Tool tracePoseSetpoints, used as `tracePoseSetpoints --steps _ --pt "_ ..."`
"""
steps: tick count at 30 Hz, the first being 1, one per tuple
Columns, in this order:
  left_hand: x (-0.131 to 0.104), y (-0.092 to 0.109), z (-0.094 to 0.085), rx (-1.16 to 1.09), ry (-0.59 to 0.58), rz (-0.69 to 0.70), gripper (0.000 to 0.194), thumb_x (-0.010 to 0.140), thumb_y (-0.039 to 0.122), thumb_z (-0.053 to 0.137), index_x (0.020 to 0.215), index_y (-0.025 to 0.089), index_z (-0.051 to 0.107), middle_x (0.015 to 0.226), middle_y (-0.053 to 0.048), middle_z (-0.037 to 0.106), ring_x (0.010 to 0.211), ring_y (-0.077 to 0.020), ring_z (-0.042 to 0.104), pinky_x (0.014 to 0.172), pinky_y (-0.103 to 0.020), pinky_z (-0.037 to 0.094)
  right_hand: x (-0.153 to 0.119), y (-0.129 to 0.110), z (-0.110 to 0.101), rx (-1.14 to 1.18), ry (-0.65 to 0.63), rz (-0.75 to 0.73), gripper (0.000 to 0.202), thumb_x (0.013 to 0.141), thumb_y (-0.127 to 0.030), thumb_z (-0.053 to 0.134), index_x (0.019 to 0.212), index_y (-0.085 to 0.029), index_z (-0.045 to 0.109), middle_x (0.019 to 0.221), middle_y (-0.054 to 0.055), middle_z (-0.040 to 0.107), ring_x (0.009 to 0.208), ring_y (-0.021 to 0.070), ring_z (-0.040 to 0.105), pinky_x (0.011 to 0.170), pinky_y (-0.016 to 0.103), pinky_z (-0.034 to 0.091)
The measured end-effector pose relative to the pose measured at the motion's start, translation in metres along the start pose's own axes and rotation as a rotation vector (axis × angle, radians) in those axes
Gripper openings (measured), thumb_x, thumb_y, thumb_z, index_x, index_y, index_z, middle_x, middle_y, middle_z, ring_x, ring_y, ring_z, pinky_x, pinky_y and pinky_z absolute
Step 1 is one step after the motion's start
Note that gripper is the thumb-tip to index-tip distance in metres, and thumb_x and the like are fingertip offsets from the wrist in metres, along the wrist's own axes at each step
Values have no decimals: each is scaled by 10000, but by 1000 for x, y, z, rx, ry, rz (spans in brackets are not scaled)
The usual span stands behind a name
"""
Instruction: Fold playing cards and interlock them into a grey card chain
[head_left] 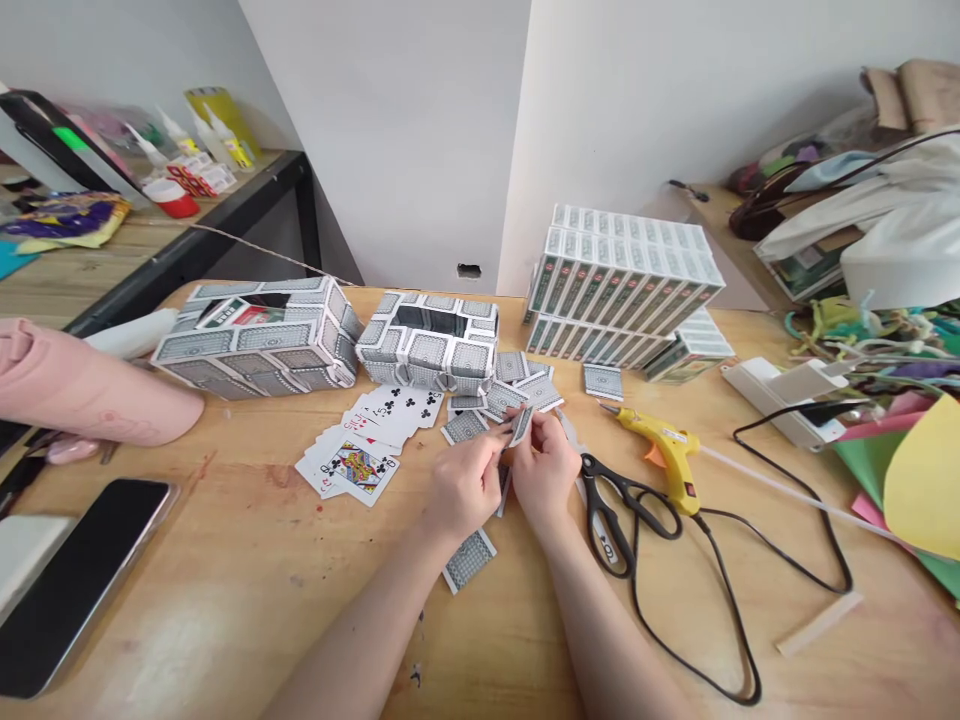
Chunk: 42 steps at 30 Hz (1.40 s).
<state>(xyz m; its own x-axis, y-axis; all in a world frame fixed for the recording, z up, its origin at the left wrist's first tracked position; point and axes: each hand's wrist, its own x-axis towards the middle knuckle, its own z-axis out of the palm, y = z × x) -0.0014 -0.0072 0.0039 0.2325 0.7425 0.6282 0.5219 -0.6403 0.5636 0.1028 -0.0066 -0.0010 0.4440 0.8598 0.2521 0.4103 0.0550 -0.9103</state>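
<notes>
My left hand (466, 483) and my right hand (546, 465) meet at mid-table, fingers closed on a grey-backed playing card (521, 426) that looks folded. Around them lie more grey-backed cards, one of them a card (470, 561) below my left wrist. Left of my hands is a fan of face-up playing cards (390, 415), with a queen of clubs (360, 468) in front. Behind stands a box built of folded cards (427, 350) with an opening on top. Black-handled scissors (630, 505) lie beside my right hand, partly hidden by it.
A larger card-built box (259, 335) stands at the left back. Stacked card packs (619, 280) rise at the right back. A yellow glue gun (667, 455) trails its black cable across the right side. A phone (82, 585) and a pink roll (97, 385) lie at left; a power strip (784, 400) is at right.
</notes>
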Motion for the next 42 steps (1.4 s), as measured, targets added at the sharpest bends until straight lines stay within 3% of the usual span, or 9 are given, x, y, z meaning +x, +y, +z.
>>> tracePoseSetpoints --steps 3,8,17,20,23,29,33,38,42 --pt "0 -1 1 28 9 -25 220 811 31 423 882 192 556 992 -63 708 864 -144 676 709 -226 529 0 -1 1 -20 3 18 219 846 -305 482 912 -188 654 838 67 714 682 166 648 628 279 505" --pt "-1 -1 -1 141 55 -103 141 817 88 457 821 192 552 746 -32 708 622 -138 658 551 -221 482 2 2 3 -9 -7 16 245 845 -297 462 941 -183 657 797 64 706 652 159 633 607 275 506" --pt "-1 -5 -2 107 100 -158 119 820 102 465 832 189 546 736 -27 695 642 -132 651 578 -212 483 1 3 7 63 -12 61 234 822 -294 479 978 -172 603 849 86 701 737 184 656 676 305 518" --pt "1 -5 -4 102 167 -217 101 818 109 477 819 188 540 757 -37 698 648 -130 648 576 -212 483 1 1 8 88 -107 53 173 799 -291 490 854 -176 607 754 43 679 665 164 630 619 266 494" --pt "2 -5 -5 94 190 -244 87 817 121 482 807 186 540 735 -39 690 623 -129 635 562 -214 479 2 1 7 -38 -160 4 190 801 -286 465 677 -186 568 591 -7 592 548 134 547 539 233 419" --pt "-1 -2 -2 -40 110 -263 76 820 151 489 826 182 559 698 -28 675 586 -113 617 552 -195 468 0 2 5 -241 -56 -108 237 819 -286 436 639 -193 559 519 -15 525 466 116 426 475 226 303" --pt "0 -2 0 -107 65 -258 64 826 167 491 793 182 544 628 -6 636 535 -94 583 522 -181 441 -1 1 5 -321 -4 -108 224 817 -282 439 686 -192 598 551 5 570 487 133 466 494 239 329" --pt "0 -14 -2 -85 128 -373 40 820 205 502 787 186 517 598 9 596 532 -100 549 511 -191 413 2 1 6 -196 -70 -77 194 792 -266 478 836 -186 650 704 36 679 629 173 613 597 265 442" --pt "-3 -22 -1 -112 145 -439 92 824 270 508 779 191 500 541 35 534 486 -96 495 494 -195 388 2 1 7 -195 -119 -57 209 795 -256 475 854 -184 662 726 51 697 651 191 640 615 284 463"
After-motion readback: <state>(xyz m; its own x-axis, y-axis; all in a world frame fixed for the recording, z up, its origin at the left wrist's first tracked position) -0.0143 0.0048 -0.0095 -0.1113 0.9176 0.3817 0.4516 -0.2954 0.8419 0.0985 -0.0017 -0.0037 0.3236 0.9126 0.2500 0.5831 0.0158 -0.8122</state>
